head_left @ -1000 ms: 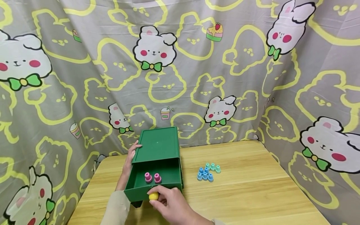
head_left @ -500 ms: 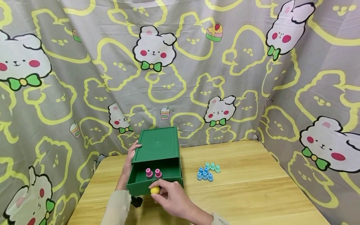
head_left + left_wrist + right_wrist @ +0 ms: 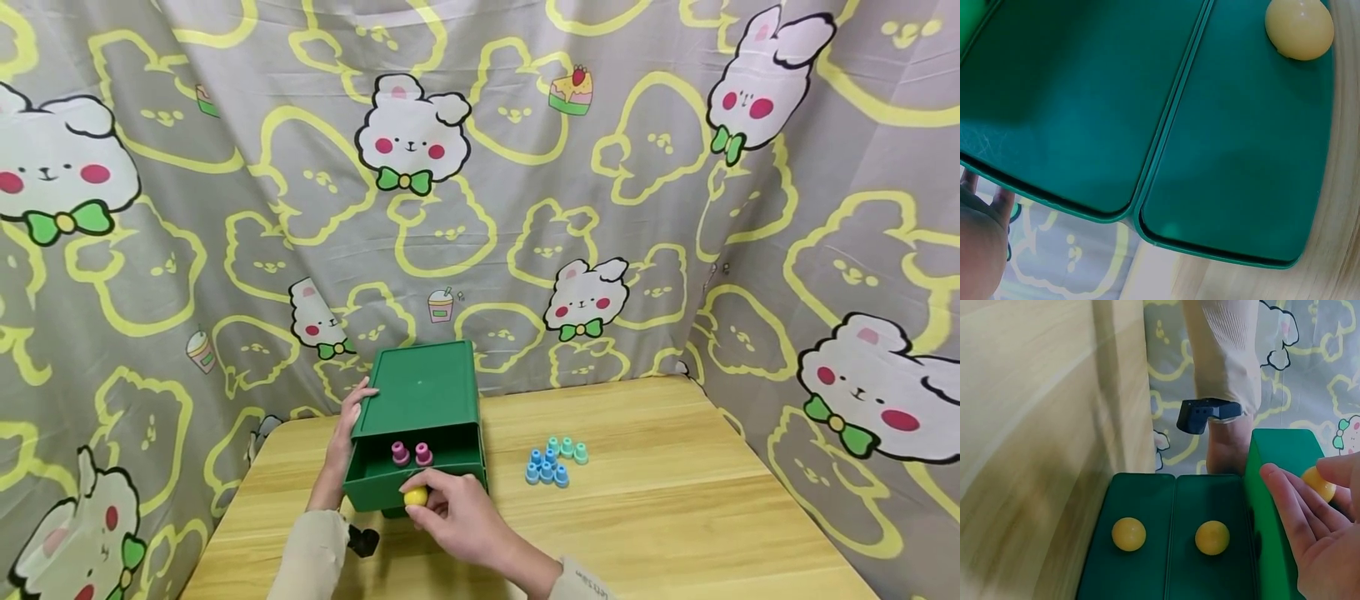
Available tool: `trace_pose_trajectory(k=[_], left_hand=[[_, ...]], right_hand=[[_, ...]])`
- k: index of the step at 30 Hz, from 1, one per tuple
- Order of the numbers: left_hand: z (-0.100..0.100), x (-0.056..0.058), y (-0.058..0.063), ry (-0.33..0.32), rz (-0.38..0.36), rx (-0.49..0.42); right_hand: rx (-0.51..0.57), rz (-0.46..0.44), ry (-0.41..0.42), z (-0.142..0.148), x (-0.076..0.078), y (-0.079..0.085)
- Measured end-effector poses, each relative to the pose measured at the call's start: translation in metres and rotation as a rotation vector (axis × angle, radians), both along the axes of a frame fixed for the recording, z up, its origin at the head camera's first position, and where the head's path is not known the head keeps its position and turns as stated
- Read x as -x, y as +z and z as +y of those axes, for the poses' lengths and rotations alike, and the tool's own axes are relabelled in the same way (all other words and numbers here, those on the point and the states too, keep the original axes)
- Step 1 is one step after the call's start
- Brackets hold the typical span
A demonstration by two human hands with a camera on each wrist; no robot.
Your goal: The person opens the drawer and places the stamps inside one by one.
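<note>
A green drawer cabinet stands on the table, its top drawer partly pulled out. Inside that drawer two pink cone-shaped pegs stand side by side. My right hand pinches the drawer's round yellow knob between thumb and fingers; the right wrist view shows this grip at its right edge. My left hand rests along the cabinet's left side, partly hidden behind it. In the left wrist view, that hand's fingers lie against the cabinet's edge.
Right of the cabinet, several blue pegs and several mint-green pegs stand on the wooden table. Lower drawers carry yellow knobs. A patterned curtain hangs behind. A black wrist device sits at the left sleeve.
The top drawer has slid inward, away from me, with my right hand on its knob. The pink pegs moved back with it. My left hand has stayed on the cabinet's side.
</note>
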State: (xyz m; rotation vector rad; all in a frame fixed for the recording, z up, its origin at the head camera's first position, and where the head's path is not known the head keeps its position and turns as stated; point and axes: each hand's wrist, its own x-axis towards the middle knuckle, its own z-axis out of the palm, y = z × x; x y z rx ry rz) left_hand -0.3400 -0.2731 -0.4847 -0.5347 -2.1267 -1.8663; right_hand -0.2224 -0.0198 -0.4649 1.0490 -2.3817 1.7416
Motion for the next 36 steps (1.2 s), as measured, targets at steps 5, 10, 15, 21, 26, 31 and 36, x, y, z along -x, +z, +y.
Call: trace_pose_trajectory(k=[5, 10, 15, 21, 26, 31, 36], left_hand=[[0.002, -0.002, 0.0, -0.018, -0.038, -0.025], [0.002, -0.006, 0.002, -0.021, -0.08, -0.042], [0.003, -0.008, 0.002, -0.017, -0.091, -0.04], [0.003, -0.008, 0.002, -0.016, -0.099, -0.05], [0.003, -0.007, 0.002, -0.001, -0.105, -0.045], [0.003, -0.005, 0.001, 0.009, -0.099, -0.043], [0.003, -0.004, 0.0, 0.02, -0.096, -0.038]], right_hand=[[-0.01, -0.021, 0.0, 0.0, 0.006, 0.0], [-0.013, -0.035, 0.008, -0.001, 0.01, 0.002], [-0.012, -0.039, 0.007, -0.001, 0.014, 0.002], [-0.009, -0.045, 0.004, -0.002, 0.02, 0.003], [-0.013, -0.065, 0.011, -0.001, 0.024, 0.005], [-0.014, -0.072, 0.004, -0.002, 0.028, 0.006], [0.004, -0.1, -0.013, -0.003, 0.035, 0.007]])
